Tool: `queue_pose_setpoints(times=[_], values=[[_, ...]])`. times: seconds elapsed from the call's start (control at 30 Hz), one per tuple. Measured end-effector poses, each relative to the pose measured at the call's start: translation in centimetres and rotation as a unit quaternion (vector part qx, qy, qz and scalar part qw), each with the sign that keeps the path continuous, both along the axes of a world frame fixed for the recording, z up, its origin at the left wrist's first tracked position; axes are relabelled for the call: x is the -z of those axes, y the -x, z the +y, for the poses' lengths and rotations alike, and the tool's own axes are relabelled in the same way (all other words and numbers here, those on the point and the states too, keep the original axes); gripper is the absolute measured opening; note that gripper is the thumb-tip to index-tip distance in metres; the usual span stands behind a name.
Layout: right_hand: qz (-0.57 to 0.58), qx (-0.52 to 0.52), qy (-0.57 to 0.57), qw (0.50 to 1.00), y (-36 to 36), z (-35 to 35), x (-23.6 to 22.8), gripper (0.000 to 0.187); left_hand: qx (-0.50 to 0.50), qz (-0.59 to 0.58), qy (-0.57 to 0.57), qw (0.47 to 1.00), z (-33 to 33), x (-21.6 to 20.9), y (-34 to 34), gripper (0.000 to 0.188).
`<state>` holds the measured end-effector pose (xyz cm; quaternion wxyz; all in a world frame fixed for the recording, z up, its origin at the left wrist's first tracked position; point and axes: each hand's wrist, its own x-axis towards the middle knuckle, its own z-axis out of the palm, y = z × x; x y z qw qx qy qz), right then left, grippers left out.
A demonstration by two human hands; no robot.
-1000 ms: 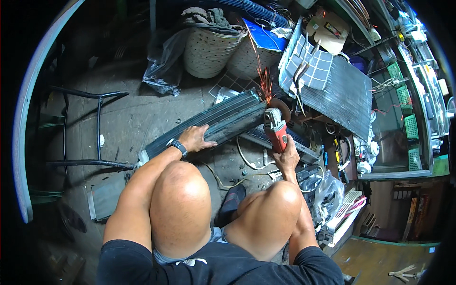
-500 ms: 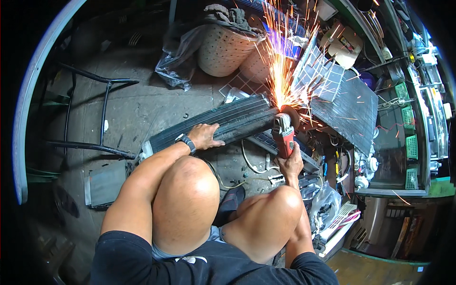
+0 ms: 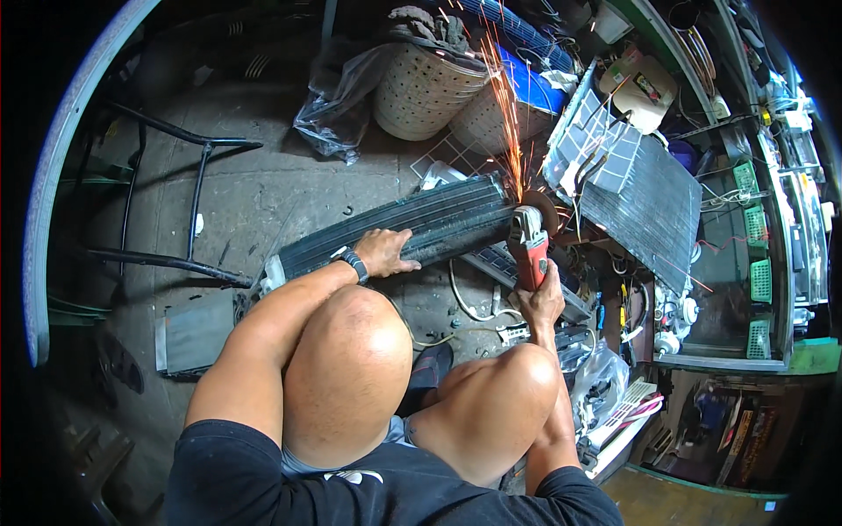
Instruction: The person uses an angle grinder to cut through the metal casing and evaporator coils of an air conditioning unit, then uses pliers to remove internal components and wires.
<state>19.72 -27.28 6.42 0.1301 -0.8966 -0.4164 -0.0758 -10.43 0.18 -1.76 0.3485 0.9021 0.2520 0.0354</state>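
Note:
My right hand point(image 3: 542, 298) is wrapped round the red body of an angle grinder point(image 3: 531, 265), its silver head turned away from me. The grinder's dark disc point(image 3: 543, 211) stands at the right end of a long, dark, finned metal panel point(image 3: 351, 244). Orange sparks point(image 3: 509, 123) fly up and away from there; the exact contact is hidden behind the grinder's head. My left hand point(image 3: 381, 253), with a watch on the wrist, rests on the panel, thumb apart from the fingers at its near edge. The panel lies slanted across the floor in front of my knees.
Perforated tubs point(image 3: 428, 92) stand beyond the panel beside a plastic bag point(image 3: 338, 114). A black tubular frame point(image 3: 200, 197) is at left. On the right are a large finned sheet point(image 3: 645, 206), a glass-fronted cabinet point(image 3: 724, 289) and a clear bag point(image 3: 603, 381). A pale cable point(image 3: 460, 298) crosses the floor.
The broad bright spray of sparks has shrunk to a thin stream, and the glow at the disc has dimmed. My hands hold nearly the same positions; the view has shifted slightly.

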Motion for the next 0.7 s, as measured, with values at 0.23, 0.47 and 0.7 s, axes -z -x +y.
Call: queue_pose_setpoints(times=[0.23, 0.47, 0.7], values=[[-0.043, -0.024, -0.042, 0.998, -0.3, -0.5, 0.5, 0.079, 0.002, 0.000, -0.011, 1.000, 0.0, 0.0, -0.4, 0.071], [-0.029, -0.018, -0.018, 0.999, 0.4, -1.1, 0.4, 0.085, 0.003, -0.019, -0.011, 1.000, 0.0, 0.7, 0.0, 0.070], [-0.020, -0.012, -0.005, 1.000, 0.1, -0.2, 0.0, 0.097, -0.003, -0.019, -0.019, 1.000, -0.1, 0.7, -0.2, 0.071]])
